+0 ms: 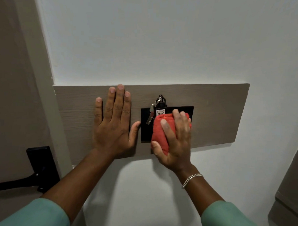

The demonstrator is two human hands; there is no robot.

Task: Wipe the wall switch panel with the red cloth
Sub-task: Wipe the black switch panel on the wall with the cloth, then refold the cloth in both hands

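The black switch panel (146, 128) is set into a grey-brown wooden board (216, 114) on a white wall. A folded red cloth (158, 134) is pressed flat on the panel's middle and lower part, with my right hand (175, 139) gripping it. The cloth and hand hide most of the panel's right side. My left hand (114, 124) lies flat on the board just left of the panel, fingers spread, thumb touching the panel's left edge. A key bunch with a tag (159, 107) hangs at the panel's top, just above the cloth.
A door with a black lever handle (20, 181) and black lock plate (41, 160) stands at the lower left. A grey-brown cabinet edge (292, 189) shows at the lower right. White wall surrounds the board.
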